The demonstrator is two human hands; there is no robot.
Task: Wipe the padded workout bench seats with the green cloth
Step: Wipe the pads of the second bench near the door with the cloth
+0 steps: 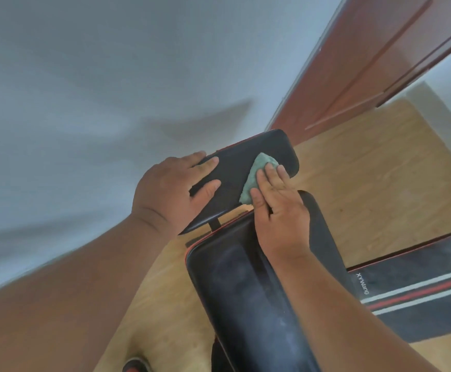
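A black padded bench has two pads with red piping. The small far pad (pixel 235 167) is tilted up; the long near pad (pixel 245 291) looks dusty. My left hand (pixel 173 189) grips the far pad's left edge, with the thumb on top. With straight fingers my right hand (pixel 278 202) presses the crumpled green cloth (pixel 256 178) flat against the far pad's right side.
A white wall (pixel 98 89) rises close on the left. A reddish-brown door (pixel 353 76) stands behind the bench. The floor (pixel 379 170) is light wood. A black mat (pixel 420 291) with red and white stripes lies at the right.
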